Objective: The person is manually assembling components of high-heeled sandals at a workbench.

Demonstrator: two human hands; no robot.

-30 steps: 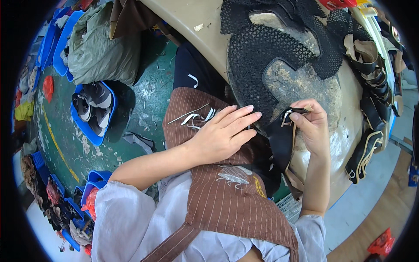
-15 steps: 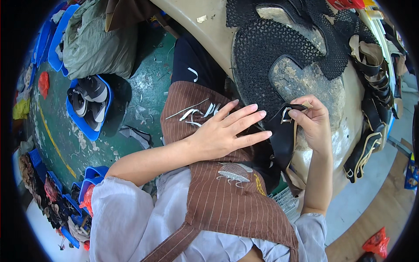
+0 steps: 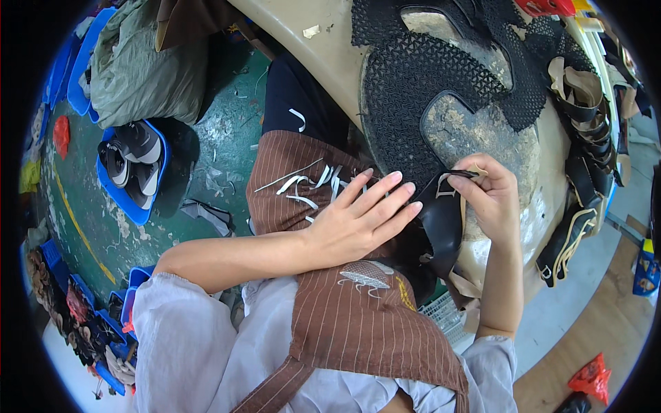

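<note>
A broad cream worktable [image 3: 330, 55] curves across the upper part of the view, with large black mesh shoe panels [image 3: 420, 76] lying flat on it and a heap of black and tan strap pieces [image 3: 585, 138] along its right rim. Below it a brown pinstriped apron [image 3: 358, 323] covers the person's lap, strewn with thin white trimmings [image 3: 306, 189]. On the green floor at left sits a blue tray [image 3: 127, 203] holding dark shoes. The left hand [image 3: 358, 220] lies flat, fingers spread and straight, over the apron, its fingertips touching a black leather piece [image 3: 441, 224] that hangs at the table's edge. The right hand [image 3: 489, 199] pinches the top edge of that piece between thumb and forefinger.
</note>
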